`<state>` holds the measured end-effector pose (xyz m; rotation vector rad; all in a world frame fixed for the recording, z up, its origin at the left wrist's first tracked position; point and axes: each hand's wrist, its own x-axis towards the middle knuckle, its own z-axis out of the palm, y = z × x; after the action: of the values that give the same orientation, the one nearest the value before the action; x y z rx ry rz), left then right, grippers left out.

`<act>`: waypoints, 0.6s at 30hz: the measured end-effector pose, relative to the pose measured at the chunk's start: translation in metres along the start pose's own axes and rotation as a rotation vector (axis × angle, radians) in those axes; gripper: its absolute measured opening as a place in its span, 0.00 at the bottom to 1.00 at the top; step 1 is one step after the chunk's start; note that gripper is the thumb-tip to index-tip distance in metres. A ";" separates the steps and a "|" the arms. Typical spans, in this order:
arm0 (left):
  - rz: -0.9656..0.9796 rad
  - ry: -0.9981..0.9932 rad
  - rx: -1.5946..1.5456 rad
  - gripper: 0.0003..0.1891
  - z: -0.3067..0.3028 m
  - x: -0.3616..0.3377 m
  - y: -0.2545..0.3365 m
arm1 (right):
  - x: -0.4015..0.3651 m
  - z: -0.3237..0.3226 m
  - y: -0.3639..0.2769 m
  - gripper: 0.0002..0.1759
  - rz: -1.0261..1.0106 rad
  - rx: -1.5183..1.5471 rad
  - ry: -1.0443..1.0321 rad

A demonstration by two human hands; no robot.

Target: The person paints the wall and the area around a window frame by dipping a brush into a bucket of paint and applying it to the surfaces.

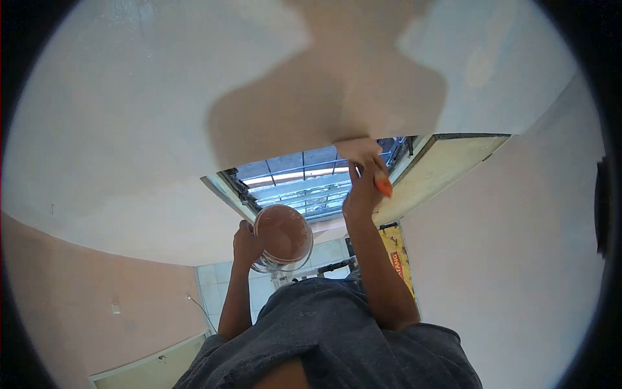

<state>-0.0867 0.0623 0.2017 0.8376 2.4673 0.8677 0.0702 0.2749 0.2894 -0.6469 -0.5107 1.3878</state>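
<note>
Right hand point(363, 196) raised, closed around an orange-handled trowel point(359, 150), blade just above the fingers and flat against the ceiling point(129, 117) beside a skylight point(295, 178), left hand point(247, 244) lower, gripping the rim of a plaster-smeared bucket point(283, 235).

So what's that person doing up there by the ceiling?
A person is spreading pinkish plaster on the ceiling. Their right hand presses an orange-handled putty knife against it at the edge of a skylight opening. Their left hand holds up a bowl of the plaster mix. A darker patch spreads above the knife.
</note>
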 end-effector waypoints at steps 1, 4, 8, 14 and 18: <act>0.005 -0.008 -0.010 0.20 -0.001 0.000 0.002 | 0.007 0.020 -0.005 0.13 0.005 0.049 -0.006; 0.001 -0.032 0.035 0.21 0.002 0.003 -0.005 | 0.004 0.095 -0.069 0.11 -0.103 0.068 -0.091; 0.013 -0.043 0.087 0.21 0.000 0.003 -0.005 | 0.007 0.132 -0.121 0.13 -0.374 0.144 -0.338; 0.075 0.003 0.045 0.15 0.009 0.001 -0.014 | 0.013 0.064 -0.049 0.16 -0.212 0.102 -0.267; 0.047 -0.010 0.031 0.17 0.007 0.004 -0.013 | -0.014 -0.030 0.010 0.17 -0.066 -0.043 -0.157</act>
<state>-0.0910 0.0595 0.1869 0.9119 2.4676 0.8410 0.0815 0.2577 0.2612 -0.5534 -0.6825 1.3751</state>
